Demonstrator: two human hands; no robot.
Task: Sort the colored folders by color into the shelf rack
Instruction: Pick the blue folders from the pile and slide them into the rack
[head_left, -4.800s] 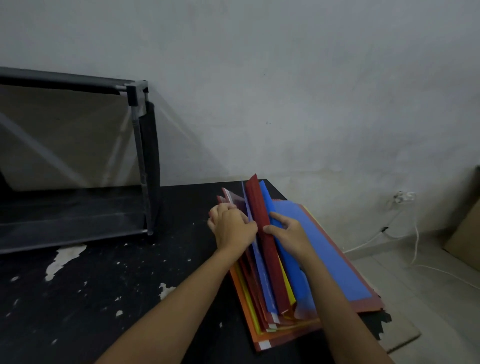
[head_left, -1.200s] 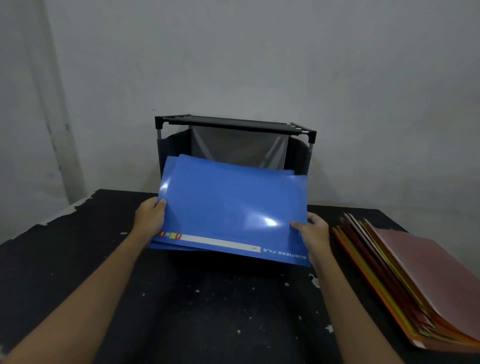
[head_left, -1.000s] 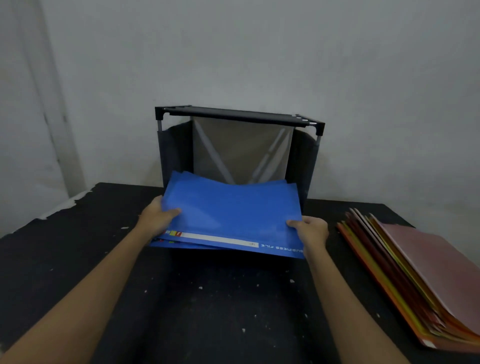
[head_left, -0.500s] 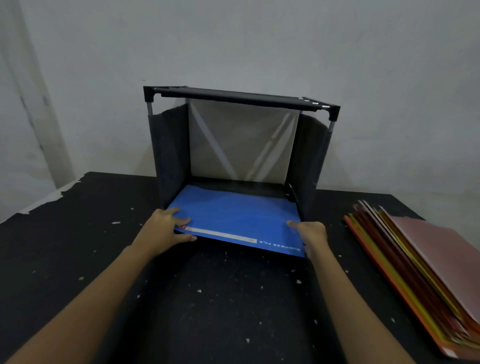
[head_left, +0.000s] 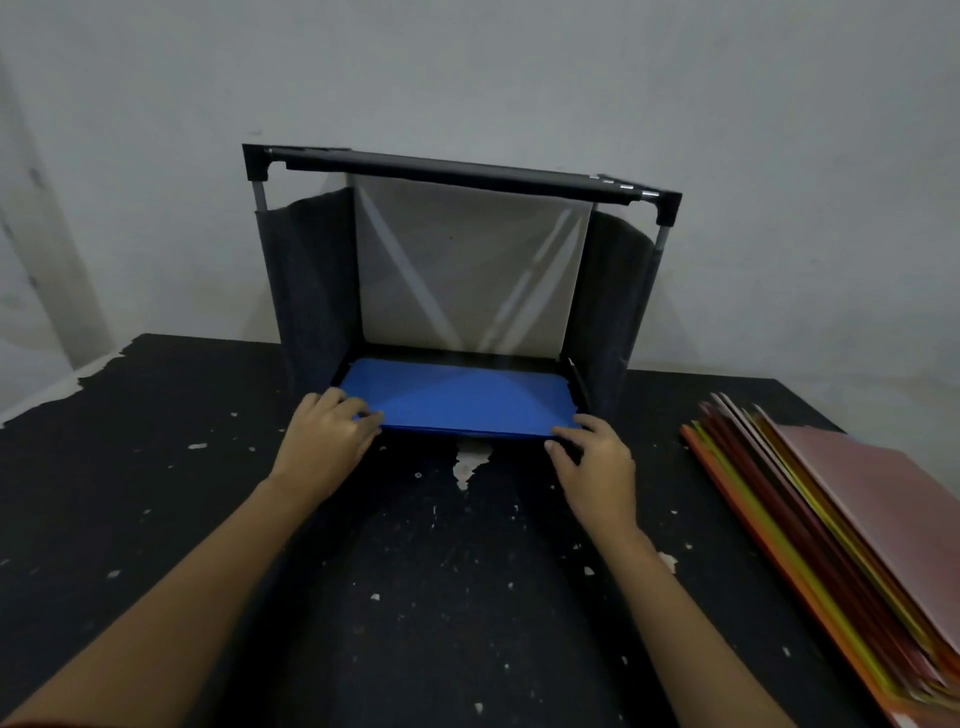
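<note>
We note the blue folders (head_left: 457, 397) lying flat on the floor of the shelf rack (head_left: 306, 291), front edge at its opening. Left hand (head_left: 324, 436): bent fingers on the front-left corner; pinching or pressing, we cannot tell. Right hand (head_left: 597, 462): fingers fairly straight, tips against the front-right corner. The mixed folder stack (head_left: 857, 519) lies on the bench (head_left: 156, 493), right of the rack.

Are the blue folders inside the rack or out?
Inside. The blue folders lie flat on the bottom of the rack, between its side walls; the left hand and right hand touch their front edge.
</note>
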